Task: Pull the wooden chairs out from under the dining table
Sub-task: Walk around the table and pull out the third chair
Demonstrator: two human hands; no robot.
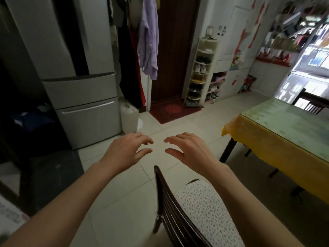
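Note:
A dark wooden chair (170, 207) with a slatted back and a white patterned seat cushion (204, 207) stands just below me, to the left of the dining table (277, 139), which has a yellow cloth under a glass top. My left hand (128, 150) and my right hand (188, 148) hover over the floor above and beyond the chair's back. Both have their fingers spread and slightly curled and hold nothing; neither touches the chair. A second dark chair (309, 102) shows at the table's far side, partly hidden.
A grey fridge (80, 86) stands at the left with a white plastic jug (129, 118) beside it. Clothes (147, 38) hang by a dark door with a red mat (170, 111). A white shoe rack (201, 72) stands at the back. Pale tiled floor lies ahead.

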